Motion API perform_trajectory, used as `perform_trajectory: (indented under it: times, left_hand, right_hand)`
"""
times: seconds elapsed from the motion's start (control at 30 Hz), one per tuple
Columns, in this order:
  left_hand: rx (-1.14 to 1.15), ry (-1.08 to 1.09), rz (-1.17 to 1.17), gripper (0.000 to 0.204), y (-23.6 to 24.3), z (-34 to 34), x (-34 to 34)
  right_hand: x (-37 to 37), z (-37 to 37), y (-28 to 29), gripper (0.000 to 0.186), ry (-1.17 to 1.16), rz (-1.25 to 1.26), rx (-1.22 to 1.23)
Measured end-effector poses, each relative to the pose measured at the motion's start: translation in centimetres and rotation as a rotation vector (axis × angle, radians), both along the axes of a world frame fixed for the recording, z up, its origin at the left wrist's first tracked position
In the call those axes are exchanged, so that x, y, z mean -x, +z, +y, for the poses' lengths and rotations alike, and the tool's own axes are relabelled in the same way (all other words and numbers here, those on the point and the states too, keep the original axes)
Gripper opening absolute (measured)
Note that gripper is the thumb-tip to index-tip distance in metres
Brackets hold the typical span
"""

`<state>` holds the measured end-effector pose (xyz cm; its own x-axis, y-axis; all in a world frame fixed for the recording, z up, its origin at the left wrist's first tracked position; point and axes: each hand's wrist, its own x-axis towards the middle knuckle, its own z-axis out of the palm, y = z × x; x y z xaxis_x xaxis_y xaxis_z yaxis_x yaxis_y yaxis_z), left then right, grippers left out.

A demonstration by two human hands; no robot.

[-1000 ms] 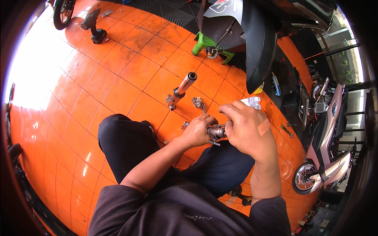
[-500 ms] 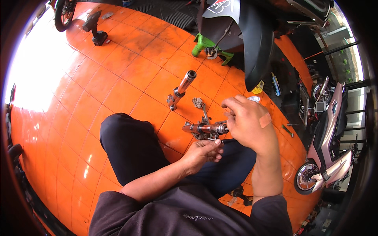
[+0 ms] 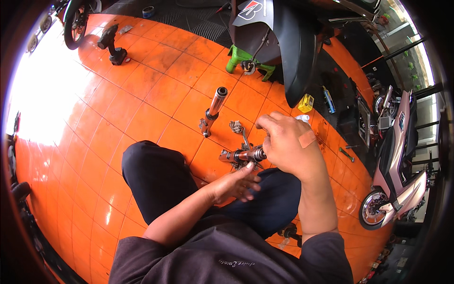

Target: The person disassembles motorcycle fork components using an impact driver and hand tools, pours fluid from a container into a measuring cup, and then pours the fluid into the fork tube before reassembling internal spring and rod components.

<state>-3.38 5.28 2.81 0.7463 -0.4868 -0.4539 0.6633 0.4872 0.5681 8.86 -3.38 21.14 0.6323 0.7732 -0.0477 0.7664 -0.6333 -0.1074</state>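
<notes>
A motorcycle fork leg (image 3: 238, 155) with a reddish-brown lower part and a metal end lies in front of my knees. At its metal end is my right hand (image 3: 294, 146), bent down with curled fingers; most fingertips and whatever they grip are hidden behind the hand. My left hand (image 3: 232, 183) is just on the near side of the fork leg, fingers stretched and slightly blurred, with nothing visible in it. Beyond, a second fork leg (image 3: 213, 110) stands tilted on the orange tiles, its hollow tube end up. A grey lumpy part (image 3: 236, 127) sits between the two.
A cordless impact driver (image 3: 112, 46) stands far left. Ahead, a green stool (image 3: 236, 59) is under dark motorcycle bodywork (image 3: 300, 57). To the right are a yellow box (image 3: 306, 102), a blue can (image 3: 328, 99), a white bottle (image 3: 303, 118), a hammer (image 3: 346, 155) and a parked scooter (image 3: 395, 175).
My left hand has let go of a small metal piece by the fork leg, drawn back slightly and opened its fingers. My right hand stays at the fork's end. The view has shifted slightly.
</notes>
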Motion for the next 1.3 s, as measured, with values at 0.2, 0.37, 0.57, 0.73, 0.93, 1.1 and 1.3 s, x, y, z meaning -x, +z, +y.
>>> perform_trajectory:
  times: [0.2,0.37,0.57,0.73,0.93,1.1,1.3]
  left_hand:
    - [0.193,0.456,0.028,0.043,0.6,-4.2,-0.1]
    - [-1.457,0.523,-1.086,0.025,0.9,-1.4,-0.9]
    - [-0.132,0.013,-0.113,0.057,0.5,0.0,-0.2]
    - [0.502,0.356,0.074,0.059,-0.8,-3.0,0.1]
    - [-0.770,0.491,-0.362,0.047,0.8,-3.5,-0.2]
    - [-0.303,0.255,-0.049,0.048,2.1,-2.0,-0.2]
    - [-0.217,0.449,-0.123,0.042,1.4,-3.1,-1.2]
  right_hand:
    - [-0.1,-0.3,-0.3,0.024,0.004,-0.007,-0.033]
    - [0.0,-0.4,-0.2,0.029,-0.006,-0.008,-0.027]
    - [-0.2,-0.3,-0.1,0.034,-0.006,-0.004,-0.013]
    - [-0.3,-0.4,-0.6,0.034,0.001,-0.026,-0.036]
    - [-0.5,-0.4,-0.2,0.022,-0.037,-0.006,-0.049]
    - [-0.6,-0.5,-0.6,0.028,-0.021,-0.027,-0.039]
    - [-0.8,-0.7,-0.7,0.020,-0.004,-0.047,-0.084]
